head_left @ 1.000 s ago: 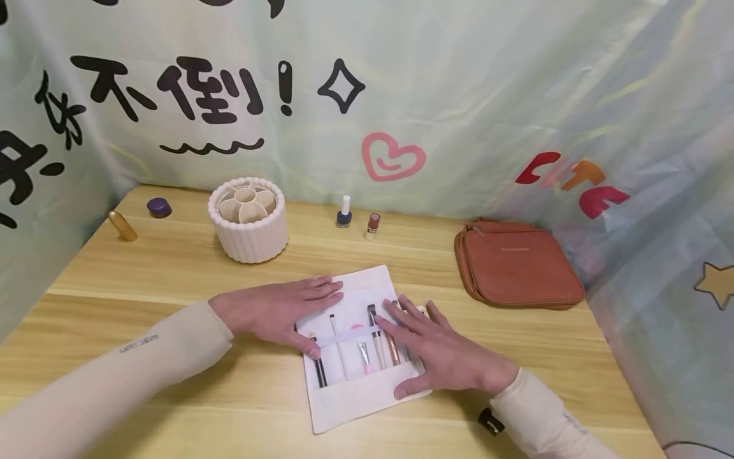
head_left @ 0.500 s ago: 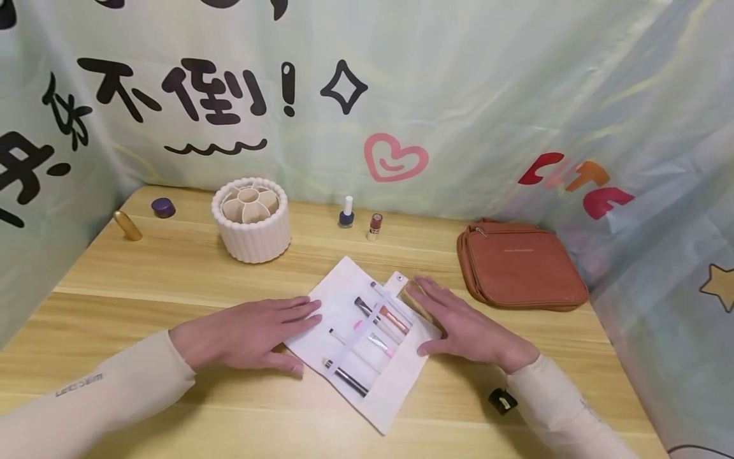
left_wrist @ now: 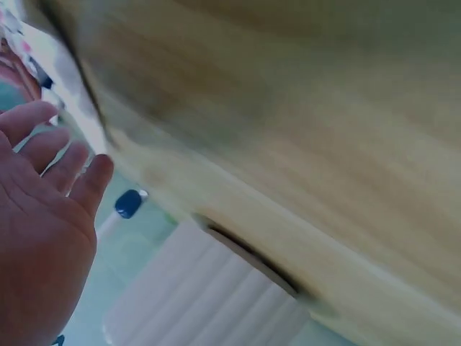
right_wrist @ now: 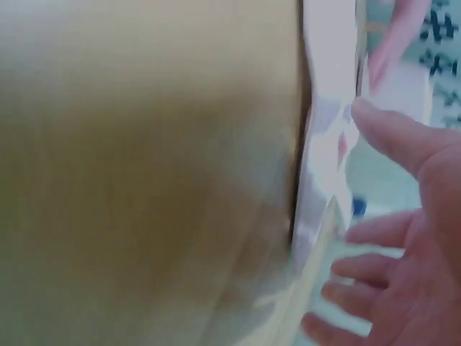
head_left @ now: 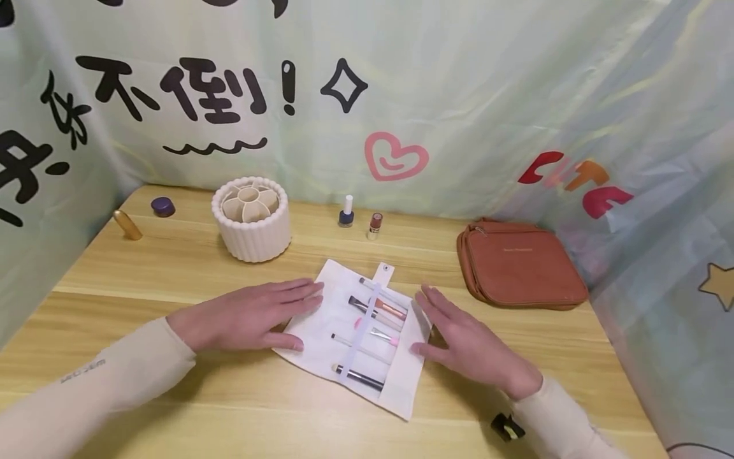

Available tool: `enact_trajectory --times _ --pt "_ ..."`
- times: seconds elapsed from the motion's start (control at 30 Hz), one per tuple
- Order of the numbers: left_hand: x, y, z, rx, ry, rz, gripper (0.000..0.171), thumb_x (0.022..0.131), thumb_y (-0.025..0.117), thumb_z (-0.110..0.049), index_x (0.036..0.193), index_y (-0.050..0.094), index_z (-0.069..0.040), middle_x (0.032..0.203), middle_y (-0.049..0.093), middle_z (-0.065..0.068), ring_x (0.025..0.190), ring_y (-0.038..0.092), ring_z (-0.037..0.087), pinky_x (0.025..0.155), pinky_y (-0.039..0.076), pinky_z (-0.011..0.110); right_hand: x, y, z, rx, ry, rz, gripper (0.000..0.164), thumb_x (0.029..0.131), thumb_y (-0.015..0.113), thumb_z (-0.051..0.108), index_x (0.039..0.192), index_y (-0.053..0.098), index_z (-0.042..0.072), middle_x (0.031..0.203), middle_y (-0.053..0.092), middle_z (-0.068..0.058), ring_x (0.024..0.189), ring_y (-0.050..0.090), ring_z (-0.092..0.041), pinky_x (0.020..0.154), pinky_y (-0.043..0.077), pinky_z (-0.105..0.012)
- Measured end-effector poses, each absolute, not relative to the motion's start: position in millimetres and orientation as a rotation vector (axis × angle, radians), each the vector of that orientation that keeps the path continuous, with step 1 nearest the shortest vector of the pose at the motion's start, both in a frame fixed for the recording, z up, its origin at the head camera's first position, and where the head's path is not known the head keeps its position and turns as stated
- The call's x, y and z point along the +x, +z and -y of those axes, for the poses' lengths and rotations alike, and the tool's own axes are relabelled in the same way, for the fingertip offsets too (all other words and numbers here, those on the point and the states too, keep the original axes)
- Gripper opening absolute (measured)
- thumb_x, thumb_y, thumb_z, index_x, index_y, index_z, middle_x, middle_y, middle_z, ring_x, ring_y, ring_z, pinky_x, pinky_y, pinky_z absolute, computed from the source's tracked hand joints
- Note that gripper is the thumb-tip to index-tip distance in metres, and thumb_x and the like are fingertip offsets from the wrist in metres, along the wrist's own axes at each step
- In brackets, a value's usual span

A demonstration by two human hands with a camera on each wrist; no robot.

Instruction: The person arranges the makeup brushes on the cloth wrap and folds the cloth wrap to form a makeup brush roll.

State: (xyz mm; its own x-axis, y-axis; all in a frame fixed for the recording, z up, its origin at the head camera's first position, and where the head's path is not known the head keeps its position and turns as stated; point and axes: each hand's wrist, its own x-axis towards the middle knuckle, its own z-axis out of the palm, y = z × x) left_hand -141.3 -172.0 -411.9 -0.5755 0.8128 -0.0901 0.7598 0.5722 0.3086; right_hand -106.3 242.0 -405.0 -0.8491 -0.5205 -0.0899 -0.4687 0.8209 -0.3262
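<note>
On the middle of the wooden tabletop (head_left: 241,408), a white brush holder (head_left: 315,328) lies flat and spread out, turned a little so its sides slant. The left-hand grip (head_left: 246,317) is at its left edge and the right-hand grip (head_left: 476,347) is at its right edge, both with loose, stretched-out fingers. The brushes (head_left: 362,379) lie in a row, the long way going from left and a bit far to right and a bit near, most tips pointing left, while a little snap tab (head_left: 383,274) points far.
</note>
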Motion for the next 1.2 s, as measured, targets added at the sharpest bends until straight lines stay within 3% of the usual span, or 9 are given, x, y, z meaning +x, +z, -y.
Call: enact_trajectory --times 0.17,0.37,0.8,1.2 --pt "-158 -420 168 1.315 0.321 -2.537 0.096 0.103 0.057 -0.071 0.173 0.027 -0.012 0.184 0.012 0.007 0.171 0.012 0.031 0.136 0.023 0.053 -82 -406 -228 -0.741 -0.440 -2.758 0.108 0.098 0.071 0.067 0.170 0.028 -0.001 0.180 0.019 -0.023 0.166 0.024 -0.043 0.130 0.031 -0.064" --pt "-167 -425 162 1.303 0.246 -2.516 0.101 0.102 0.054 -0.077 0.174 0.025 -0.012 0.184 0.016 0.007 0.171 0.016 0.032 0.137 0.021 0.056 -78 -412 -223 -0.736 -0.407 -2.730 0.124 0.091 0.068 0.080 0.171 0.022 -0.003 0.181 0.017 -0.024 0.168 0.019 -0.044 0.129 0.027 -0.071" --pt "-135 -424 167 1.216 0.235 -2.561 0.108 0.099 0.052 -0.082 0.175 0.021 -0.011 0.184 0.013 0.013 0.170 0.014 0.037 0.134 0.018 0.067 -129 -411 -248 -0.972 -0.457 -2.547 0.114 0.095 0.079 0.056 0.174 0.017 0.002 0.183 0.013 -0.019 0.168 0.016 -0.045 0.130 0.017 -0.075" --pt "-123 -430 165 1.145 0.316 -2.585 0.112 0.096 0.052 -0.085 0.176 0.020 -0.013 0.184 0.011 0.012 0.171 0.010 0.039 0.135 0.014 0.067 -152 -405 -251 -0.902 -0.494 -2.450 0.117 0.092 0.086 0.043 0.174 0.014 0.004 0.184 0.006 -0.018 0.170 0.010 -0.041 0.134 0.011 -0.069"
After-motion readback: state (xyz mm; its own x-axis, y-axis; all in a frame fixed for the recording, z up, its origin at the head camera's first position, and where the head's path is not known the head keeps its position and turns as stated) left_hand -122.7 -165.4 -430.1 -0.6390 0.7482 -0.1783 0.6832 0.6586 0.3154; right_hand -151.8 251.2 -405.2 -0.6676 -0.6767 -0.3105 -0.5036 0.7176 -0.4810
